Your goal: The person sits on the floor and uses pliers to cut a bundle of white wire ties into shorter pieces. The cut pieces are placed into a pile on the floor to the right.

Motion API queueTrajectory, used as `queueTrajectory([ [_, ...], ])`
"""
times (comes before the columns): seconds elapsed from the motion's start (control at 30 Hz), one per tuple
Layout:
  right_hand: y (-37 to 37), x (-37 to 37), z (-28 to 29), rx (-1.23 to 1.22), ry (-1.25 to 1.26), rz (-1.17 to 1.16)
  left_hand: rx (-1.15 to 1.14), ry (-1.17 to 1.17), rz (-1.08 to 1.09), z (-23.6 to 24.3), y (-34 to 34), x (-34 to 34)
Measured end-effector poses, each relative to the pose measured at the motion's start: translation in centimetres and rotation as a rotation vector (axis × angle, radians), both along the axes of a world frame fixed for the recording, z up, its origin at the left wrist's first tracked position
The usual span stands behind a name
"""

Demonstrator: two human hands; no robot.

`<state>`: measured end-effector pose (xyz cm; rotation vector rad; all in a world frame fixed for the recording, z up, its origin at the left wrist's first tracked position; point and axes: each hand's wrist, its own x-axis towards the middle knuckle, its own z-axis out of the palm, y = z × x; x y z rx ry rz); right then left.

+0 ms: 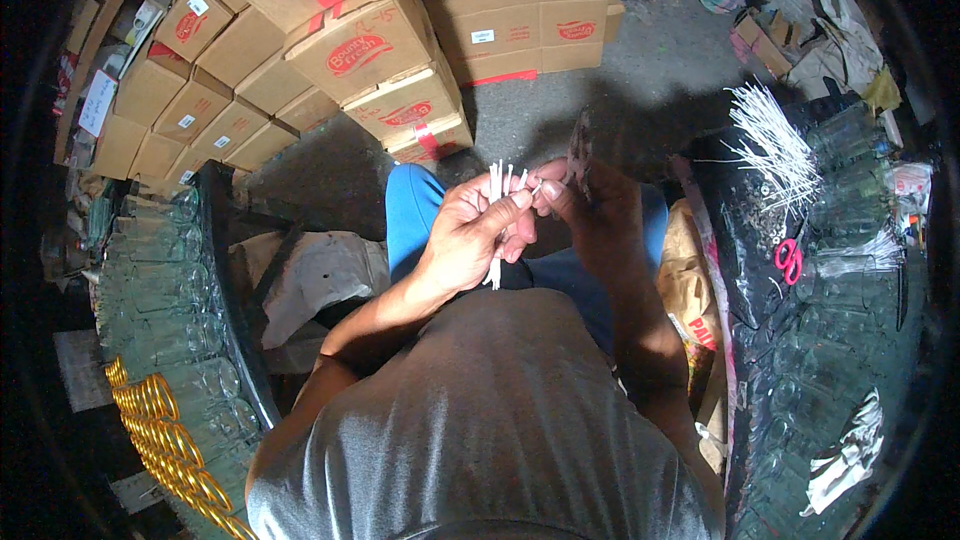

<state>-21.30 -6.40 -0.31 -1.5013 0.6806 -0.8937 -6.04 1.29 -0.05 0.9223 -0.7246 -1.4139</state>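
Above my lap, my left hand (468,223) is closed round a small bunch of thin white wick-like strands (495,185). Their tips fan out above the fingers, and the lower ends hang below the palm. My right hand (592,202) meets it, thumb and forefinger pinched together at the tip of one strand; the tiny thing between them is too small to make out. A dark, narrow shape (578,145) rises from the right hand, and shadow hides whether it is a tool or a finger. More white strands (765,145) lie heaped on the right-hand table.
Pink-handled scissors (789,260) and small metal bits (762,218) lie by the heap. Rows of clear glasses (830,340) cover the right table; more glasses (160,280) and gold rings (165,430) stand left. Stacked cardboard boxes (375,55) rise ahead. A white cloth (850,455) lies right.
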Motion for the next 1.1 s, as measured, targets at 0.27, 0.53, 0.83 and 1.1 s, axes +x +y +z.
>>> queueTrajectory([
  [0.27, 0.1, 0.1, -0.2, -0.081, 0.068, -0.021, -0.003, -0.016, -0.002, -0.4, 0.1, 0.3],
  [0.53, 0.4, 0.3, -0.3, -0.214, 0.086, -0.058, 0.002, -0.043, 0.038, -0.7, 0.2, 0.3],
  [0.83, 0.1, 0.2, -1.3, -0.260, 0.047, -0.022, 0.053, 0.064, 0.021, -0.6, 0.1, 0.7],
  [1.1, 0.3, 0.2, -1.4, -0.454, 0.133, -0.119, 0.087, 0.093, 0.067, -0.5, 0.0, 0.6],
])
